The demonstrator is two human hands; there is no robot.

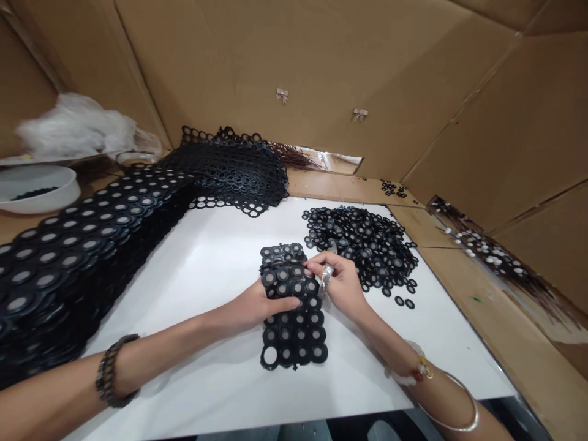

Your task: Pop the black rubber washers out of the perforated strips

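Note:
A black sheet of joined rings (292,318) lies on the white table (206,269) in front of me. My left hand (257,304) grips the sheet's left side, thumb pressed over its top face. My right hand (337,283) is closed in a pinch at the sheet's upper right edge, fingertips on one ring; what it pinches is too small to name. A ring is on one of its fingers. A heap of loose black rings (362,242) lies just beyond the right hand.
Long stacks of black ring sheets (82,245) run along the left and pile up at the back (234,165). A white bowl (37,187) and white fluff (73,128) sit far left. Cardboard walls (321,67) surround the table. Scrap strips (496,260) lie on the right.

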